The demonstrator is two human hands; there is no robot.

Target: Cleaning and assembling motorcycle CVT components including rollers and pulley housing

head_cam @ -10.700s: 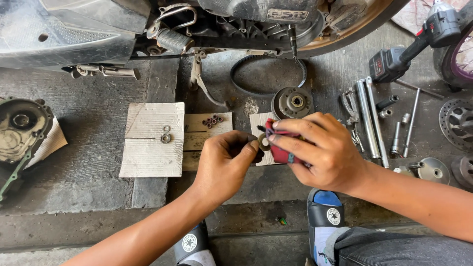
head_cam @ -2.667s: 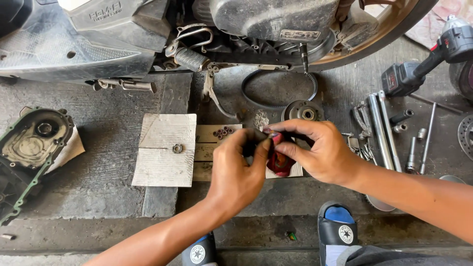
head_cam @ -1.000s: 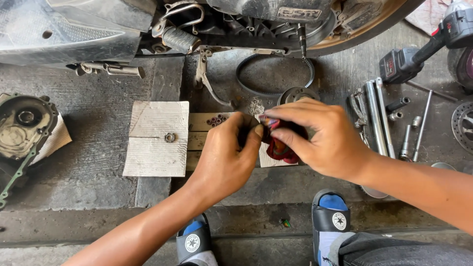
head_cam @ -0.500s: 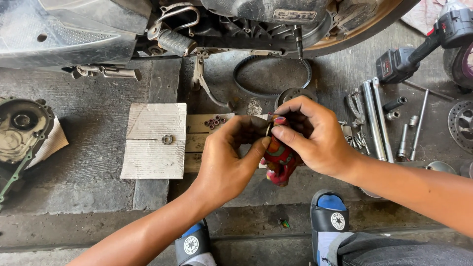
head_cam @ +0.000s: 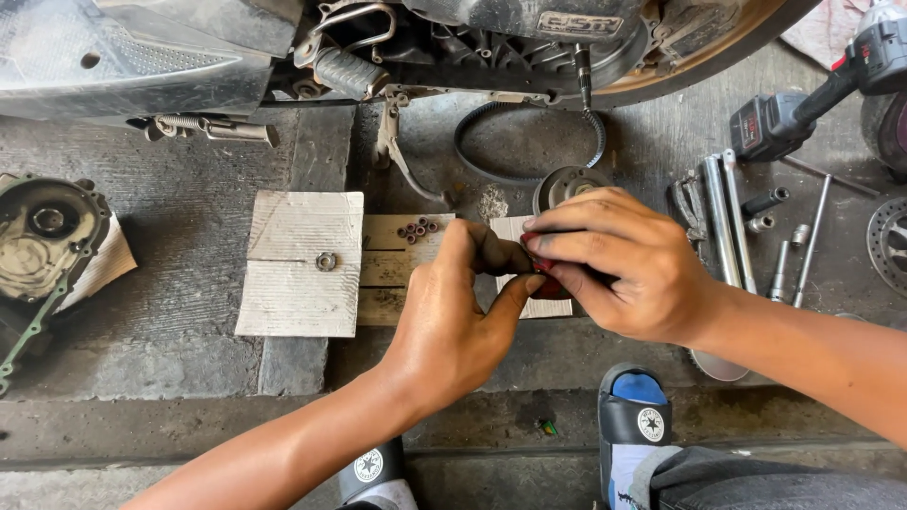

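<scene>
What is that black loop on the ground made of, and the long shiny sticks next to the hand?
The black ribbed loop belt looks like rubber: matte, dark, toothed on its inner edge, and lying in a bent oval. The long silver rod tools look like bare steel: straight, hard-edged, with a bright grey shine. The pale flat sheet seems to be cardboard, with fine ribbed lines and a crease.

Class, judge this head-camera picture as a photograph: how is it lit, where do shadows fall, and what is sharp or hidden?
Head view: soft, even daylight, no strong glare; deep shadow lies under the scooter; the hands, left hand and right hand, the cardboard and the tools are sharp; the red part is mostly hidden by fingers; edges curve slightly, wide-angle.
</scene>
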